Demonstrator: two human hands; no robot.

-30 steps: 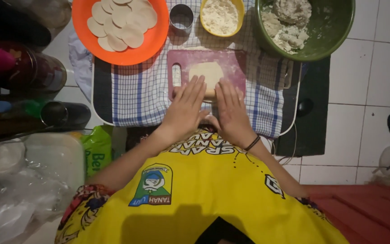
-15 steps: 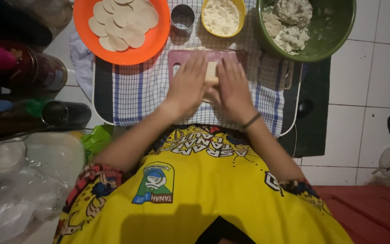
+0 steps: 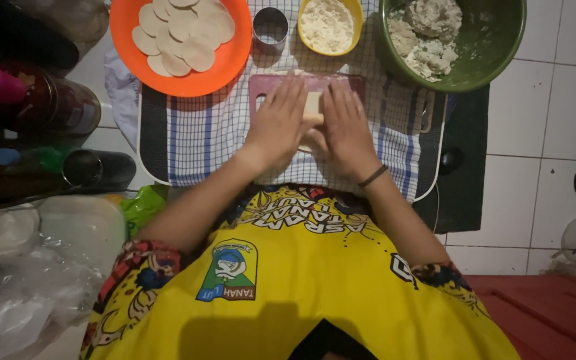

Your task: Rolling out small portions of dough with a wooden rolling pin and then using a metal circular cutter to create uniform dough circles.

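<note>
Both hands lie flat and open, the left hand (image 3: 278, 123) and right hand (image 3: 347, 127) side by side, palms pressing a pale dough piece (image 3: 313, 107) onto the pink cutting board (image 3: 268, 85) on the checked cloth (image 3: 201, 130). Most of the dough is hidden beneath them. The orange plate (image 3: 231, 63) of rounds is cut off at the top edge.

Orange plate (image 3: 235, 63) with pale cream dough rounds (image 3: 181, 33). Yellow bowl (image 3: 355, 20), off-white flour (image 3: 327, 25). Green bowl (image 3: 495, 47), greyish-white dough (image 3: 428, 30). Dull pink-red cutting board (image 3: 265, 87). Cloth (image 3: 201, 133) white with blue check. Apron (image 3: 288, 287) bright yellow. Black wristband (image 3: 373, 177). White floor tiles (image 3: 548, 113).
</note>
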